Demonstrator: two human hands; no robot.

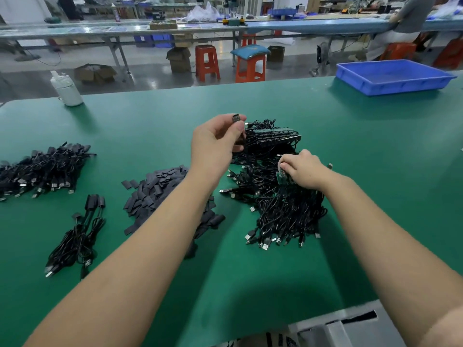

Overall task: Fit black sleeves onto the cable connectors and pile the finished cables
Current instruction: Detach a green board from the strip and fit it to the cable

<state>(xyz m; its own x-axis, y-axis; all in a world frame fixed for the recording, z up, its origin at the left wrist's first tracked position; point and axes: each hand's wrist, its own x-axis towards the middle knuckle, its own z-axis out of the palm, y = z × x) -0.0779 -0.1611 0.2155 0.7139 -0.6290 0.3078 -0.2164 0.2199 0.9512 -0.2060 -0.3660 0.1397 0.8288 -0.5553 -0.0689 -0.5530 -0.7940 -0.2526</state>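
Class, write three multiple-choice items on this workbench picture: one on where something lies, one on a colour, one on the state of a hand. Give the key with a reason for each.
1. Where does the loose pile of black sleeves lie?
A. In the blue tray
B. On the green table, under the left forearm
C. On an orange stool

2. What colour is the tray at the far right of the table?
A. Blue
B. Red
C. White

3. What is the left hand doing?
A. Lying flat on the table
B. Hanging idle
C. Pinching a small black part raised above the cables

Key: 1 B, the sleeves lie spread on the table beneath that forearm. 2 A, its walls are plainly blue. 3 C, the part sits at its fingertips above the cable heap.
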